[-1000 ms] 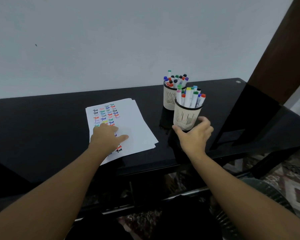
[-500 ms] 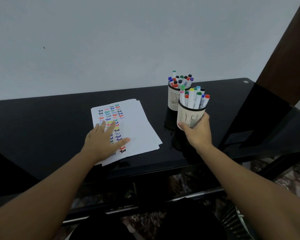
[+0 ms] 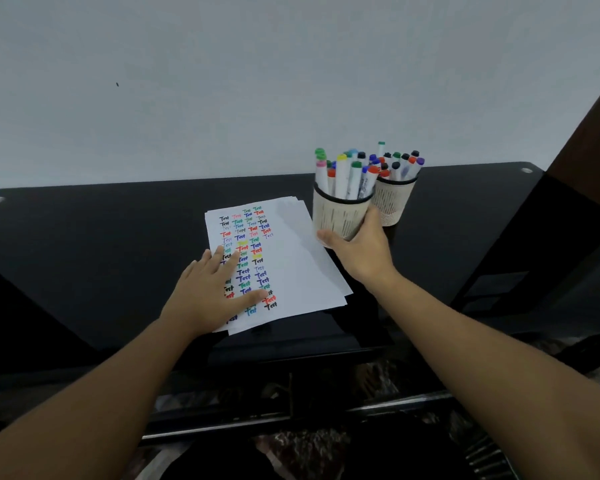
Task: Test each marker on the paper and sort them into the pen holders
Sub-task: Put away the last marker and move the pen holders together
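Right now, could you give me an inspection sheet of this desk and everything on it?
Surface: glossy black table, reflective.
Job's things: paper stack covered in coloured "Test" marks; near pen holder full of markers, lifted over the paper's right edge; far pen holder full of markers, standing on the table.
Clutter: nothing seen.
Grips: left hand flat on the paper; right hand grips the near pen holder.
Cables: nothing seen.
Surroundings: plain pale wall; patterned floor below.

Black table bears paper and far pen holder.
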A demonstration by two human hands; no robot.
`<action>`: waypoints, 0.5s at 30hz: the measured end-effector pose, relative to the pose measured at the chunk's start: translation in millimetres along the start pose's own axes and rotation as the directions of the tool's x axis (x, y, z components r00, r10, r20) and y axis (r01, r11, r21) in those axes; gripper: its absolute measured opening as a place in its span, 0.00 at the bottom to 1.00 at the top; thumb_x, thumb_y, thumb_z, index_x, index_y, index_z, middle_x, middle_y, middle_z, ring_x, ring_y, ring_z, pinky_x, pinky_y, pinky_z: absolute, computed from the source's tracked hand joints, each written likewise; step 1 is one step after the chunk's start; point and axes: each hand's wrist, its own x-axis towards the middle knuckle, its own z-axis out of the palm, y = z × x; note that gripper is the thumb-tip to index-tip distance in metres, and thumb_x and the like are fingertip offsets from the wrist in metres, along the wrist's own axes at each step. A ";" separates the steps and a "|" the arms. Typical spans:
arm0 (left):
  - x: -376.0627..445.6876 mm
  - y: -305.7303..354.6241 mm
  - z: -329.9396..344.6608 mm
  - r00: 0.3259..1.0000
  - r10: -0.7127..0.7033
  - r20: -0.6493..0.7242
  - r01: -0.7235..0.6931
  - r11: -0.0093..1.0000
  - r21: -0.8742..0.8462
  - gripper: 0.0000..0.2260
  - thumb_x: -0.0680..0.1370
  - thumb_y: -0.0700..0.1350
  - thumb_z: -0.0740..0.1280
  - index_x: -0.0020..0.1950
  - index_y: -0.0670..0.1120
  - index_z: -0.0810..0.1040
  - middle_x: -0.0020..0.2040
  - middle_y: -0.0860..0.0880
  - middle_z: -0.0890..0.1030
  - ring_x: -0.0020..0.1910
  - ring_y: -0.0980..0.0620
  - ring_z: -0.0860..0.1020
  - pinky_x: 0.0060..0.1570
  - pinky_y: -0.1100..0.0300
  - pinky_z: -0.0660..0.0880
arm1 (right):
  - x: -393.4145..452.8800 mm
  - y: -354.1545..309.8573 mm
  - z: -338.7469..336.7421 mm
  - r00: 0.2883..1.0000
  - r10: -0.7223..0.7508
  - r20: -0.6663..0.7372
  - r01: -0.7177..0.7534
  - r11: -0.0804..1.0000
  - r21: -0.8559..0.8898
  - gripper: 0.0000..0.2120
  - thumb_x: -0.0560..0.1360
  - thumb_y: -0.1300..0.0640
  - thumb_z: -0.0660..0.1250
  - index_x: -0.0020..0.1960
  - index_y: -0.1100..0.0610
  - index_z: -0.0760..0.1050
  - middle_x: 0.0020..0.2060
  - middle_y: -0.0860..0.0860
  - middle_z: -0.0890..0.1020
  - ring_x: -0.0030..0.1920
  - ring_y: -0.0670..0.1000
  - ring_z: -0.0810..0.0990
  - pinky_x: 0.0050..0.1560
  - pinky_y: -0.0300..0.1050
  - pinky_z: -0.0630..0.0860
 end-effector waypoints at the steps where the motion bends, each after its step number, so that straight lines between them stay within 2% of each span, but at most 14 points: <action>1: 0.1 -0.1 -0.3 1.000 -0.001 0.002 0.001 1.000 -0.012 0.53 0.67 0.85 0.45 0.83 0.55 0.46 0.83 0.50 0.44 0.82 0.47 0.43 0.80 0.45 0.43 | 4.7 -5.1 10.6 1.000 -0.010 0.023 0.010 1.000 0.003 0.41 0.70 0.51 0.82 0.74 0.53 0.62 0.68 0.48 0.75 0.69 0.49 0.73 0.67 0.51 0.77; 7: -0.8 1.4 -1.9 1.000 -0.023 0.012 0.024 0.997 -0.068 0.53 0.66 0.84 0.49 0.83 0.55 0.47 0.83 0.50 0.43 0.82 0.49 0.41 0.80 0.47 0.41 | 27.9 -35.2 82.6 0.985 -0.068 0.159 0.070 0.998 -0.006 0.43 0.70 0.53 0.81 0.75 0.52 0.59 0.71 0.49 0.72 0.72 0.51 0.70 0.65 0.51 0.77; 15: 1.9 0.6 -0.6 0.999 -0.030 0.021 0.032 0.997 -0.066 0.53 0.66 0.84 0.50 0.83 0.56 0.46 0.83 0.52 0.42 0.82 0.50 0.40 0.79 0.48 0.39 | 46.6 -40.9 159.0 0.944 -0.102 0.313 0.132 0.988 -0.076 0.38 0.73 0.53 0.79 0.73 0.51 0.59 0.71 0.51 0.73 0.73 0.55 0.71 0.66 0.55 0.78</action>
